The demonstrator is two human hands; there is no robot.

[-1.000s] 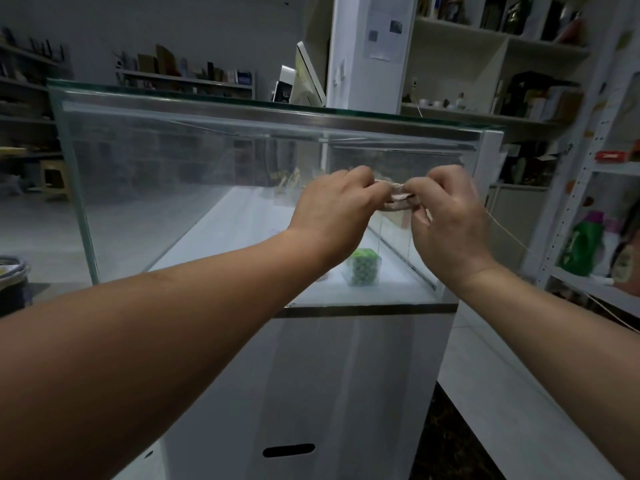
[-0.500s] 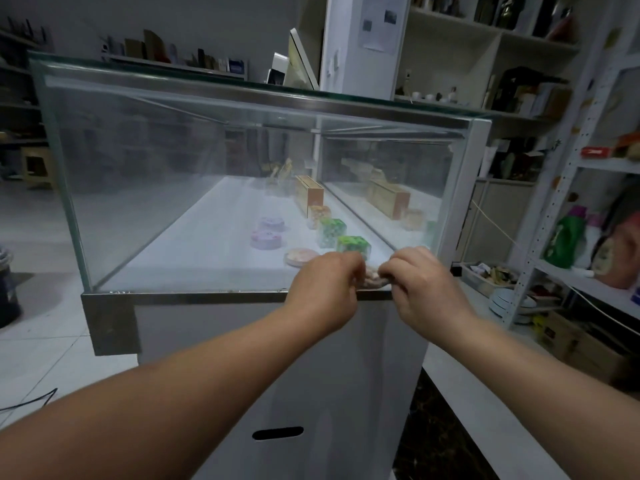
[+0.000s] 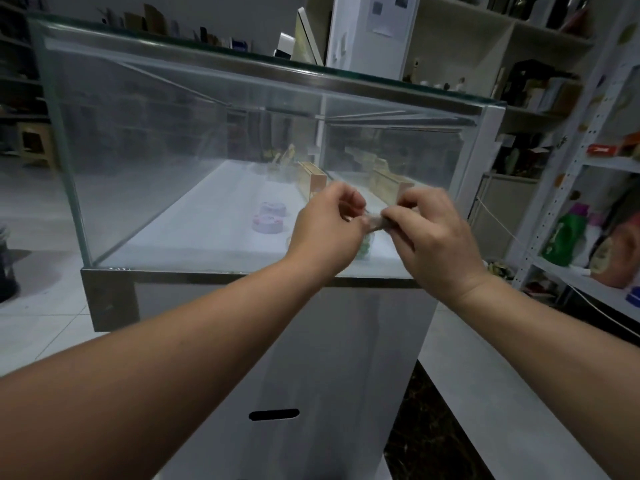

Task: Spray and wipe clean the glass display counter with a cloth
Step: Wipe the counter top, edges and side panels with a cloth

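The glass display counter (image 3: 145, 140) stands in front of me on a white cabinet base. A small crumpled beige cloth (image 3: 375, 222) is stretched between my two hands in front of the counter's end pane, on its right half. My left hand (image 3: 329, 230) pinches the cloth's left end with curled fingers. My right hand (image 3: 429, 237) pinches its right end. Most of the cloth is hidden inside the fingers. No spray bottle shows in either hand.
Inside the case sit purple round tins (image 3: 268, 221), wooden boxes (image 3: 311, 180) and a green item behind my hands. Metal shelving (image 3: 568, 161) with a green bottle (image 3: 562, 237) stands close on the right. Tiled floor lies to the left; a dark bucket (image 3: 5, 268) sits at the left edge.
Both hands, holding the cloth, dropped from the upper pane to the bottom frame, then rose again to mid-height on the pane. The camera view shifted down and back.
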